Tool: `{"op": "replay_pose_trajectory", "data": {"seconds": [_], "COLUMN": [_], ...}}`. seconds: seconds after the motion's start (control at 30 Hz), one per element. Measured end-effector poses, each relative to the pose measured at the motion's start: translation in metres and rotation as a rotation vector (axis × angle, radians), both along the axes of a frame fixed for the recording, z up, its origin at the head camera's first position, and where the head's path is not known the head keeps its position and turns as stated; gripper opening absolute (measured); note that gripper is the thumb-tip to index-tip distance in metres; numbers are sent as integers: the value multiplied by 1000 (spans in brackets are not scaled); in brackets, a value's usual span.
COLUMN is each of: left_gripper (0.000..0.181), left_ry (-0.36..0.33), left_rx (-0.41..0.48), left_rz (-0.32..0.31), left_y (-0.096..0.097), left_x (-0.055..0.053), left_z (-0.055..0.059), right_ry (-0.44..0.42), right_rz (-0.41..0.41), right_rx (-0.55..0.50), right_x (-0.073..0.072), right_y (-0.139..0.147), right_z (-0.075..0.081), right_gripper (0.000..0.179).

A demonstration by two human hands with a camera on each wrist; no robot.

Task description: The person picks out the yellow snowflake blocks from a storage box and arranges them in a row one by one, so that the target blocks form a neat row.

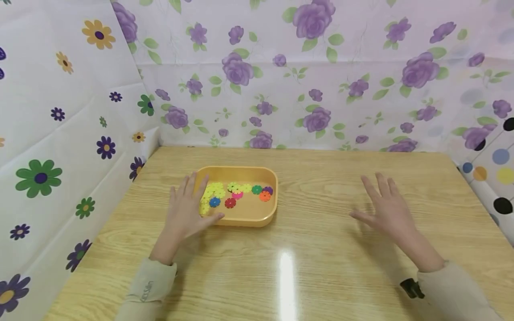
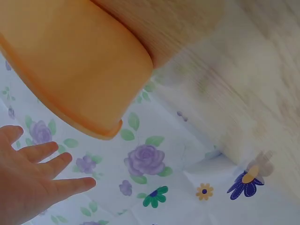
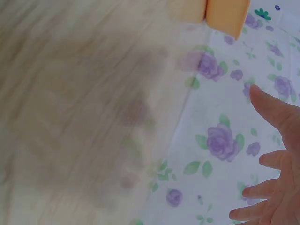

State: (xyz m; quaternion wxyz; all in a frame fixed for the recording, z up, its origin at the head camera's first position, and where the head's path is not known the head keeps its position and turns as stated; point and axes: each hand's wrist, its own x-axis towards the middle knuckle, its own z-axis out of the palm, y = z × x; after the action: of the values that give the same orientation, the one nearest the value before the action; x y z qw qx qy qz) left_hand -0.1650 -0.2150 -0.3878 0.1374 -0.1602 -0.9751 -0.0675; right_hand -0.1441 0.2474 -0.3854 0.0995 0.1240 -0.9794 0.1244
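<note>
An orange-yellow plastic tray (image 1: 249, 220) sits left of the middle of the table. Inside it lie several notched, flower-shaped discs: a pile of yellow discs (image 1: 215, 189) at the left, a blue disc (image 1: 214, 202), a red disc (image 1: 230, 203), a green disc (image 1: 257, 190) and an orange disc (image 1: 265, 196), with pink and purple ones partly covered. My left hand (image 1: 185, 209) hovers over the tray's left end, fingers spread, hiding that edge and holding nothing. Well to the right of the tray, my right hand (image 1: 387, 207) is held above the tabletop with its fingers apart and nothing in it.
The wooden table (image 1: 321, 249) has a bright light reflection near its front. Behind it hangs a cloth with purple roses (image 1: 281, 102). A flower-print cloth (image 1: 72, 133) stands along the left side, and a dotted cloth (image 1: 494, 178) borders the right.
</note>
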Motion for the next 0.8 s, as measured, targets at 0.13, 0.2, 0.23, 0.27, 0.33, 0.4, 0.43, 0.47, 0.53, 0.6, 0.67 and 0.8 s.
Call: {"op": "replay_pose_trajectory", "data": {"seconds": [0.13, 0.2, 0.23, 0.27, 0.33, 0.4, 0.43, 0.47, 0.53, 0.6, 0.67, 0.8], "left_gripper": [102, 102, 102, 102, 102, 102, 102, 102, 102, 103, 104, 110], "left_ry": [22, 16, 3, -11, -54, -107, -124, -141, -169, -193, -218, -279], "left_rx": [22, 68, 93, 126, 192, 251, 276, 304, 348, 383, 405, 406], "left_rz": [5, -1, 1, 2, 11, 33, 39, 46, 58, 67, 76, 80], "left_y": [-5, -8, -9, -11, -14, -17, -19, -21, -25, -29, -32, -37], "left_x": [-1, -1, -1, -1, -1, -1, -1, -1, -1, -2, -3, -8], "left_z": [2, 3, 4, 4, 4, 3, 2, 2, 0, -1, -2, -4], "right_ry": [29, 38, 38, 35, 26, 10, 15, 21, 33, 57, 72, 75], "right_rz": [58, 76, 86, 96, 114, 124, 131, 138, 148, 160, 176, 212], "right_rx": [-36, -65, -84, -103, -144, -178, -190, -206, -239, -259, -290, -354], "right_x": [-5, -8, -9, -11, -13, -15, -17, -18, -21, -24, -27, -32], "right_y": [-13, -21, -25, -29, -38, -46, -50, -55, -62, -70, -78, -91], "right_z": [4, 6, 7, 9, 11, 14, 14, 14, 14, 14, 14, 16], "right_gripper": [93, 89, 87, 85, 81, 76, 74, 72, 68, 65, 61, 54]}}
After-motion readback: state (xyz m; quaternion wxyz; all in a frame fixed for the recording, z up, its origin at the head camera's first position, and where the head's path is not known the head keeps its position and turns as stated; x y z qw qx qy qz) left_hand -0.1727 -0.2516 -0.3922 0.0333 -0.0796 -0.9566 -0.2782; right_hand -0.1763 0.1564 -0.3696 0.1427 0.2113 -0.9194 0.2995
